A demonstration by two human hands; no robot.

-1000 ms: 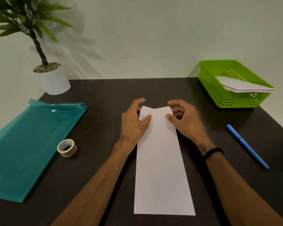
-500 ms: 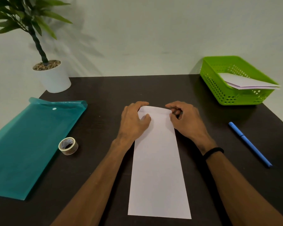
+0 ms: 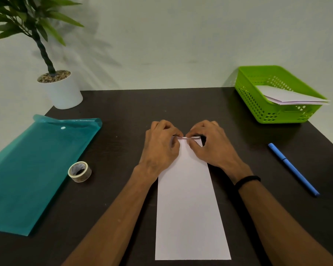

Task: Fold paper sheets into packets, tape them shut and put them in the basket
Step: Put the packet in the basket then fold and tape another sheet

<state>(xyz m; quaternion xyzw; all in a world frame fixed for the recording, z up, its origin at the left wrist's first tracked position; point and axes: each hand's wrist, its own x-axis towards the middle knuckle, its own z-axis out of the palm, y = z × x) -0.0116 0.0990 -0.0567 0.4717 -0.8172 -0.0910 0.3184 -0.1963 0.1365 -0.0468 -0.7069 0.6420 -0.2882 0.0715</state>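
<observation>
Both hands, left [image 3: 160, 148] and right [image 3: 210, 144], pinch paper strip [image 3: 190, 198] far edge.

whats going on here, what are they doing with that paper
A person is folding a long white paper strip on a dark table. The left hand and right hand pinch its far end, which is lifted and curling over. A roll of clear tape lies untouched to the left. The green plastic basket at the far right already holds folded white paper packets.

White paper [image 3: 190, 208], lime-green latticed basket [image 3: 258, 104], teal folder [image 3: 33, 169], blue pen [image 3: 294, 169] and dark brown counter [image 3: 123, 112] are noted.
</observation>
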